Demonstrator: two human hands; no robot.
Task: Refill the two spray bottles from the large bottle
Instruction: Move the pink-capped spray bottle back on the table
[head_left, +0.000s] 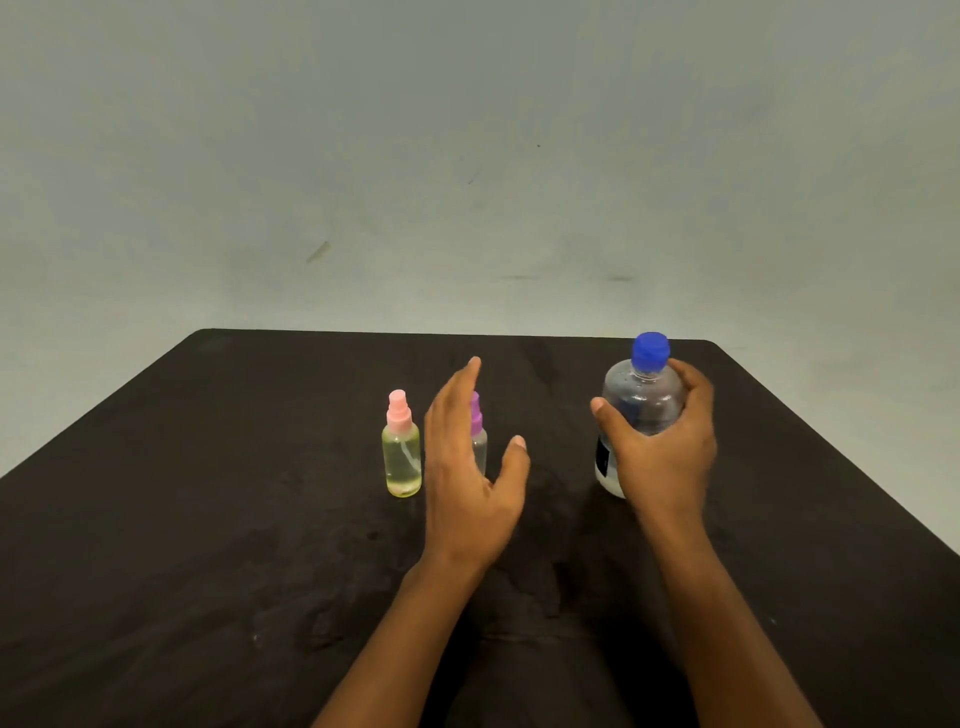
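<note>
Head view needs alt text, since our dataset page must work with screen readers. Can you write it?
A person's right hand grips a large clear bottle with a blue cap, upright at a dark table. The open left hand hovers in front of a purple-topped spray bottle, beside a pink-topped spray bottle.

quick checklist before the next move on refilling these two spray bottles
1. Large bottle securely held: ok, the right hand grips its body.
2. Blue cap off the large bottle: not ok, it is on.
3. Pink spray bottle upright on the table: ok.
4. Spray tops removed: not ok, both the pink one and the purple spray bottle have theirs on.
5. Left hand free to help: ok, open and holding nothing.
6. Left hand clear of the purple spray bottle: cannot tell, the hand hides most of it.
</note>
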